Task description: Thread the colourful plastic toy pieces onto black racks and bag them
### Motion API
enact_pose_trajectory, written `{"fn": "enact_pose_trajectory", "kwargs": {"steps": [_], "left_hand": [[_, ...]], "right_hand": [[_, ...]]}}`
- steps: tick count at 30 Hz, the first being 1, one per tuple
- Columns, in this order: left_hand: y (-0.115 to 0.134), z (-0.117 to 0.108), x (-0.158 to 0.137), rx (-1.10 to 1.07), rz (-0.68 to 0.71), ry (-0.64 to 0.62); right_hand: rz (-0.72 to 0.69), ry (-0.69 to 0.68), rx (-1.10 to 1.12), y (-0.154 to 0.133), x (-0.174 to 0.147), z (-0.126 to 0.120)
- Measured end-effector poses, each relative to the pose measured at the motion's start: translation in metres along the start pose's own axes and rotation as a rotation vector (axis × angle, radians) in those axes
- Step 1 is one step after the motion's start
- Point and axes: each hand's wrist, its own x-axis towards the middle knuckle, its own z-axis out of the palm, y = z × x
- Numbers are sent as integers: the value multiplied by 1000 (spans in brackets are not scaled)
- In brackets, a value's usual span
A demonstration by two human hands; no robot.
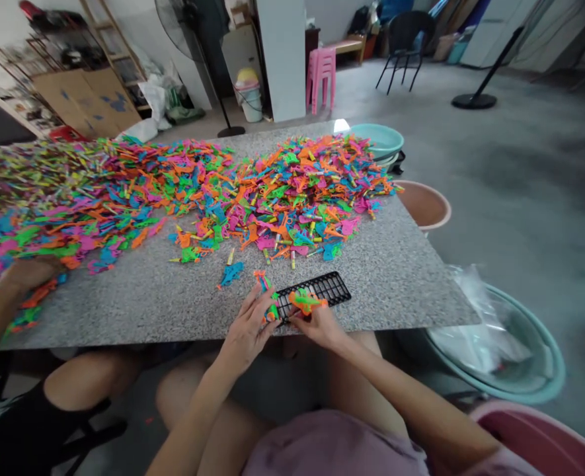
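In the head view, a black plastic rack lies on the speckled table. At six o'clock from it, the right hand has its fingers clamped on an orange and green gun-shaped toy — right over the rack. At eight o'clock, the left hand has fingers close together on a row of bright toys — I can't tell if they grip. A big toy pile sits at twelve o'clock.

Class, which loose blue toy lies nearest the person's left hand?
The blue toy lying between the left hand and the heap; other loose blue toys are farther off.
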Motion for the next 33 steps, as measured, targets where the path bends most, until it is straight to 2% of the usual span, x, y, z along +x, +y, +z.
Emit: {"fn": "enact_pose_trajectory", "kwargs": {"steps": [2, 5, 12, 18, 22, 26, 29, 30, 31, 33], "left_hand": [[0, 0, 0, -1, 7, 6], [0, 1, 0, 2, 5, 12], [2, 0, -1, -4, -24, 6], [2, 3, 1, -41, -27, 10], [4, 7, 6, -50, -41, 45], [0, -4, -3, -15, -39, 59], [-6, -18, -22, 3, -77, 79], [-8, -21, -27, 11, -87, 86], [-9, -24, -32, 17, -92, 93], [-11, -26, -36, 18, -96, 99]], "right_hand": [[24, 27, -38, -2, -2, 8], [-17, 51, -214, -11, 8, 5], [-107, -17, -521, -21, 14, -4], [-23, -74, -724, -33, 14, -2], [-59, -89, -756, -32, 8, 7], [-162, -98, -662, -23, 7, 18], [-269, -287, -645, -35, 39, 15], [-302, -292, -681, -44, 58, 14], [-335, -258, -738, -54, 79, 15], [-421, -74, -892, -75, 125, 24]]}}
